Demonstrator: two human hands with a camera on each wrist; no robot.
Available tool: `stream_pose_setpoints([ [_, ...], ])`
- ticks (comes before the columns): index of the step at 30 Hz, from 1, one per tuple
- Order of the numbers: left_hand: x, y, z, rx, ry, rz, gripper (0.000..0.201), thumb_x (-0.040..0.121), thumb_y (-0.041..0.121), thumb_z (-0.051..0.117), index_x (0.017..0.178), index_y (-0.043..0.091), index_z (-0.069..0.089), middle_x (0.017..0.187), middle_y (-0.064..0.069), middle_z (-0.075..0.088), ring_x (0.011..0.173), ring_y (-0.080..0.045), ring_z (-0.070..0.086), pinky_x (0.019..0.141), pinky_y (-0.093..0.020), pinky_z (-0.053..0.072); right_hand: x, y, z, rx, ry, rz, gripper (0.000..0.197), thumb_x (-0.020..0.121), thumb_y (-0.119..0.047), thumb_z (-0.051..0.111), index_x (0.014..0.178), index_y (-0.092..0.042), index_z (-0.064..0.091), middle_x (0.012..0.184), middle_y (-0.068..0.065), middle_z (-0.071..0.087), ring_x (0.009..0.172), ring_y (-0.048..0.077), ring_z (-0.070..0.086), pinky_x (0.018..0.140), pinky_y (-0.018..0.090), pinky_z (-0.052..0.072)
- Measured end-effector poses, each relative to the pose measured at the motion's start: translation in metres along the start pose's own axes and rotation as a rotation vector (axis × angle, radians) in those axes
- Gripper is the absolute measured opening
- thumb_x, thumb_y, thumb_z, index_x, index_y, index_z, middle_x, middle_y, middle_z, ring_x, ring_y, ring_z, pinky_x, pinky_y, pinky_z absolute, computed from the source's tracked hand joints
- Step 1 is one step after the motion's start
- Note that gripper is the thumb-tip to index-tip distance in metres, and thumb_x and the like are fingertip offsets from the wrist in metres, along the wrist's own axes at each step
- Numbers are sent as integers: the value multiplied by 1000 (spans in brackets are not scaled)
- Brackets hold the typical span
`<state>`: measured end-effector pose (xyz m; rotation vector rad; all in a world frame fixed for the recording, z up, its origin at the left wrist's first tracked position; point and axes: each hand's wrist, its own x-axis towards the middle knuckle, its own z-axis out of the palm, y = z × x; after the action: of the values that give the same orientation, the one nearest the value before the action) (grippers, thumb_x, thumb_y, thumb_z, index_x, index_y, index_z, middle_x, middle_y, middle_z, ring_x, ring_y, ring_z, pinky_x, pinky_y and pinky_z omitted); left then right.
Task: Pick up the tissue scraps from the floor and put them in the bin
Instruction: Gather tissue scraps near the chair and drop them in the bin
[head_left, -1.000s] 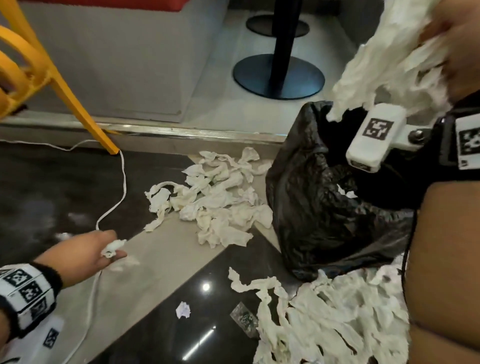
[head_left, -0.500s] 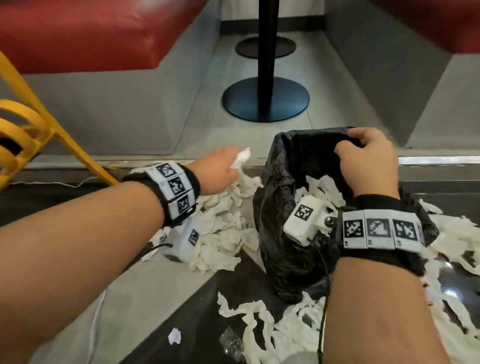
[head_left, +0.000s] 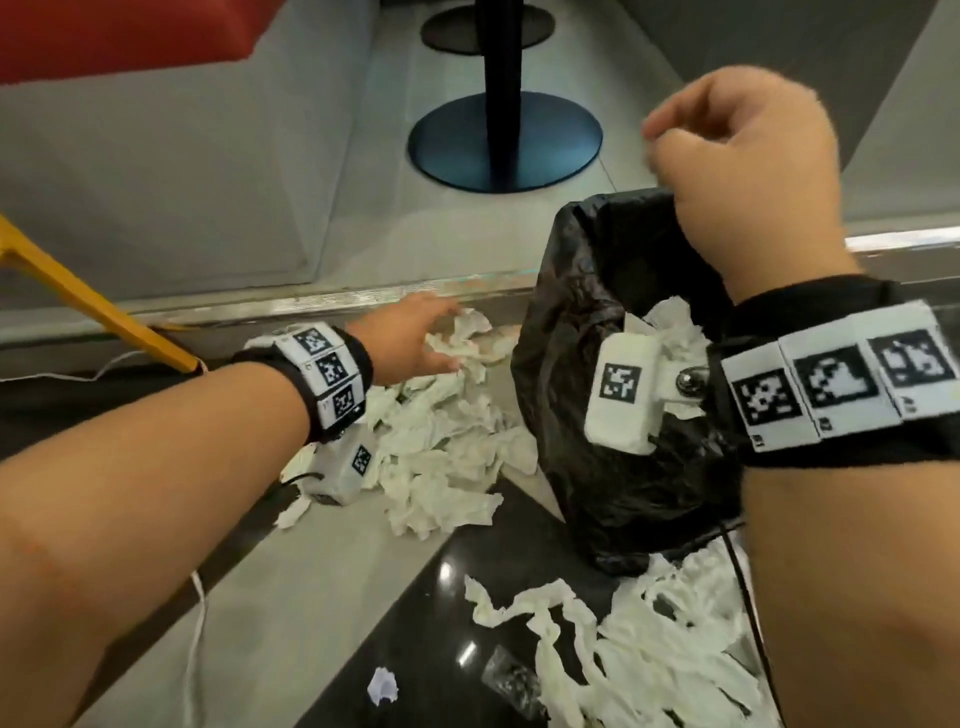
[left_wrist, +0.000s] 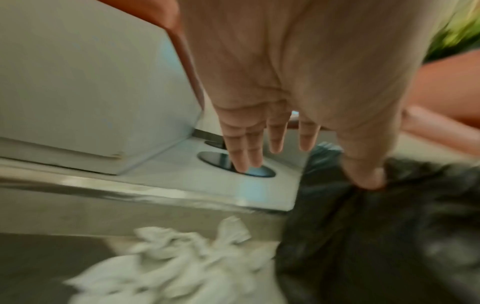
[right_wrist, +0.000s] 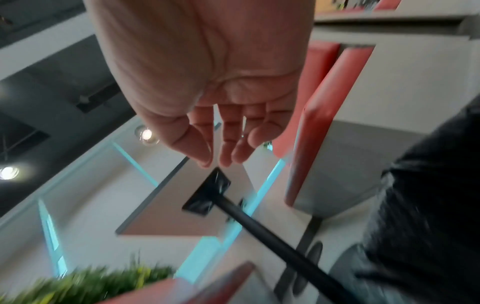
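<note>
Right hand (head_left: 737, 171) now lifted off bin bag (head_left: 613, 447) (empty, relaxed); left hand (head_left: 410, 343) spread over tissue scraps (head_left: 441, 431).

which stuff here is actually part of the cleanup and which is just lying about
Part of the job: tissue pile under the left hand; tissue strips; black bin bag; right hand.

Just there: table base, yellow chair leg, white cable.

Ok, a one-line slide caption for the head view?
Left hand reaches into floor tissue scraps while right hand hovers above the black bin bag.
</note>
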<state>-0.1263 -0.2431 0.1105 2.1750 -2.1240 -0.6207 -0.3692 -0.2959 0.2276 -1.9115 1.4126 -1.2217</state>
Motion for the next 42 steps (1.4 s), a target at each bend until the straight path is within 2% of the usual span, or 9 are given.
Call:
stream_pose_setpoints([
  [4, -20, -93, 54, 239, -205, -124, 43, 85, 32, 65, 126, 26, 52, 132, -5, 48, 117, -26, 51, 100, -35, 41, -36, 8, 104, -118, -379, -32, 21, 81, -10, 53, 80, -25, 67, 68, -14, 57, 66, 2, 51, 66, 21, 43],
  [7, -24, -124, 94, 136, -235, -197, 43, 83, 36, 65, 124, 30, 53, 130, -6, 47, 116, -29, 50, 100, -39, 42, -81, 49, 194, -331, -774, 100, 24, 85, -9, 52, 96, -22, 69, 100, 2, 67, 95, 21, 62, 85, 28, 48],
  [13, -28, -136, 157, 16, -304, -201, 63, 78, 47, 67, 135, 35, 42, 146, -10, 30, 131, -36, 35, 109, -42, 35, -179, 113, 272, -787, -1254, 214, 54, 83, -40, 63, 133, -41, 41, 149, 8, 18, 124, 40, 40, 101, 46, 42],
  [17, -35, -139, 184, 54, -281, -175, 34, 86, 17, 55, 120, 23, 55, 127, -10, 44, 116, -37, 46, 94, -41, 42, -194, 124, 273, -802, -1197, 158, 34, 88, -13, 47, 122, -20, 50, 128, 14, 43, 110, 38, 50, 94, 41, 46],
  [23, -35, -138, 165, -234, -38, -201, 23, 80, -4, 38, 94, 12, 44, 87, -9, 48, 78, -25, 48, 66, -30, 34, -166, 110, 262, -206, -641, 500, 21, 91, -15, 43, 110, -16, 52, 97, 12, 59, 94, 32, 57, 79, 33, 43],
  [27, -34, -134, 149, -492, 63, -263, 29, 88, 20, 54, 115, 16, 46, 91, 0, 54, 81, -20, 52, 69, -27, 37, -155, 96, 255, 142, -432, 613, 29, 79, -39, 64, 68, -14, 56, 71, 7, 60, 74, 26, 59, 77, 41, 48],
  [30, -36, -138, 150, -286, -73, -201, 42, 82, 38, 66, 114, 13, 56, 110, 0, 54, 99, -19, 53, 82, -28, 39, -153, 99, 252, 155, -443, 652, 32, 75, -21, 74, 56, -17, 49, 56, -1, 50, 58, 17, 50, 63, 33, 43],
  [35, -42, -145, 162, -87, -198, -160, 21, 87, 16, 55, 104, 6, 60, 119, -12, 49, 102, -31, 55, 88, -35, 46, -160, 106, 257, -82, -690, 518, 24, 78, 4, 56, 66, -16, 48, 73, 5, 54, 64, 16, 52, 55, 16, 41],
  [42, -45, -151, 143, -158, 31, -281, 17, 90, 14, 47, 105, 7, 51, 88, -11, 57, 81, -28, 53, 67, -29, 36, -214, 110, 288, -361, -1081, 227, 57, 87, -10, 57, 135, -37, 43, 156, 5, 14, 128, 29, 46, 100, 31, 43],
])
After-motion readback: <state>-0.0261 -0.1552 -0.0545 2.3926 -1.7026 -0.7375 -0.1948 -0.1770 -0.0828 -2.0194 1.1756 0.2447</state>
